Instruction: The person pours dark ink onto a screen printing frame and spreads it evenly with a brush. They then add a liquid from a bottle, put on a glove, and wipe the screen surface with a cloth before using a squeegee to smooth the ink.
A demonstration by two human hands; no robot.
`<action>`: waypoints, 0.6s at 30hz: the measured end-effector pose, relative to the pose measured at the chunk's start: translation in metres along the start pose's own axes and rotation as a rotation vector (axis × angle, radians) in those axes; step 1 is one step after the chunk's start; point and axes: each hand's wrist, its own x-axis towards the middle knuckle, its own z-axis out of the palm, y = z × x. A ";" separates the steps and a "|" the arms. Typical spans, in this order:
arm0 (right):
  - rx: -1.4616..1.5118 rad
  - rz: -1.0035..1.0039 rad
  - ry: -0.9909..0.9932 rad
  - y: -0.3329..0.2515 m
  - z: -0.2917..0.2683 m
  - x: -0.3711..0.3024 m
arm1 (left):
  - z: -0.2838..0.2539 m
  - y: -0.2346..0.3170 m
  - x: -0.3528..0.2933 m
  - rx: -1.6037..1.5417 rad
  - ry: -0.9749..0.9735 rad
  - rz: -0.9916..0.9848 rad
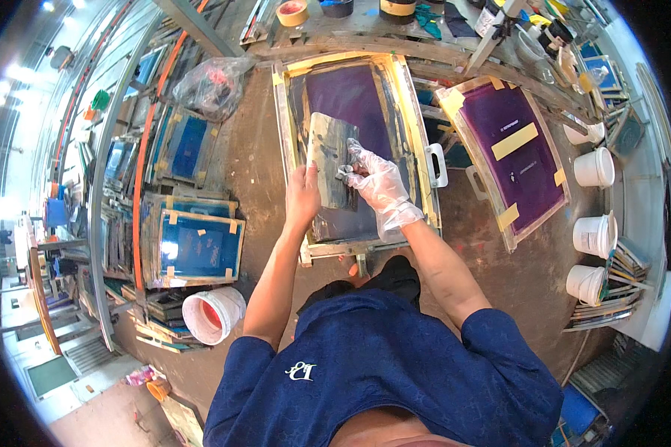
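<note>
My bare left hand grips the left edge of a flat, ink-stained wooden board, which resembles a screen-printing squeegee. On the board's right side, my right hand, in a clear plastic glove, has its fingers pinched round a small crumpled grey wad, perhaps a rag, that presses against the surface. Below both hands is a screen-printing frame with dark purple mesh and yellow tape along its inner edges. Dark ink smears mark the board.
A second purple screen leans at the right, beside white buckets. Blue screens are stacked at the left, near a bucket with red inside. A cluttered bench with a tape roll spans the far side.
</note>
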 end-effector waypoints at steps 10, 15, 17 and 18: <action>-0.267 -0.346 0.107 -0.003 0.010 0.002 | -0.005 0.036 -0.022 0.027 -0.072 0.024; -0.191 -0.082 0.257 -0.008 -0.002 0.037 | -0.003 0.035 -0.035 0.043 -0.089 0.018; -0.266 -0.257 0.192 -0.007 0.006 0.026 | -0.003 0.039 -0.024 0.090 -0.089 0.002; -0.291 -0.341 0.192 -0.006 0.013 0.014 | -0.004 0.043 -0.022 0.059 -0.049 -0.024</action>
